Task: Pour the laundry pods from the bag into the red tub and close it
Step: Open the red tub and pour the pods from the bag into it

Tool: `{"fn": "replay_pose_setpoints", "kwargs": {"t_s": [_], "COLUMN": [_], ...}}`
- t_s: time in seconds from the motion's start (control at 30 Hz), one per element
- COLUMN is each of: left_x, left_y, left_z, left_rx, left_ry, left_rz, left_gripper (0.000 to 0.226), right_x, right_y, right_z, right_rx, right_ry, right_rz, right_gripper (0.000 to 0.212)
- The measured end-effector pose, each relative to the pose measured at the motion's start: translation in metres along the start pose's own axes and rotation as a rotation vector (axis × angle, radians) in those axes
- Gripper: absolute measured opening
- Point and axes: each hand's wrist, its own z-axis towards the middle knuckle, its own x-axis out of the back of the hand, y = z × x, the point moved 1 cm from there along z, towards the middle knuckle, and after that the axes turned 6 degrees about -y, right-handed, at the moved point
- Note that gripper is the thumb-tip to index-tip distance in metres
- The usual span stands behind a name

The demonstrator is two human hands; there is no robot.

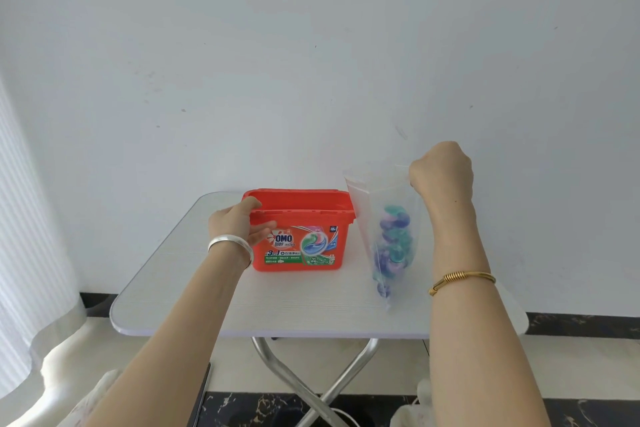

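**Pods at risk of missing the tub**

Head view: red tub point(299, 236) open on white table point(180, 288); left hand point(237, 224) clasps its left end. Right hand point(441, 168) fisted on clear bag point(381, 204), hanging just right of tub, pods point(393, 246) bunched low. Likely trouble: floppy mouth tipping wide of rim, pods spilling onto table.

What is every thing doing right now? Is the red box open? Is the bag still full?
red tub: upright on the table, lid open.
bag: held up by its top, mouth open, not tipped.
laundry pods: all inside the bag.
left hand: grips the tub's left end.
right hand: grips the bag's top.
table: unfolded, standing.
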Motion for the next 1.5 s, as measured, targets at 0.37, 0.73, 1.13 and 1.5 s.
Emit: {"fn": "replay_pose_setpoints", "kwargs": {"t_s": [0.37,0.73,1.13,1.5], "left_x": [0.003,0.011,-0.147,-0.177], "left_y": [0.001,0.048,0.047,0.019], "left_z": [0.01,0.003,-0.061,-0.047], "left_rx": [-0.001,-0.3,-0.345,-0.249], "left_ry": [0.002,0.173,-0.775,-0.882], "left_rz": [0.099,0.426,1.626,1.54], "left_gripper": [0.012,0.042,0.05,0.026], "right_x": [0.004,0.001,0.006,0.0], "right_y": [0.01,0.015,0.026,0.043], "right_z": [0.006,0.01,0.014,0.013], "right_rx": [-0.016,-0.016,-0.043,-0.018], "right_ry": [0.01,-0.034,-0.055,-0.05], "right_rz": [-0.03,-0.039,-0.07,0.065], "right_gripper": [0.032,0.03,0.026,0.025]}}
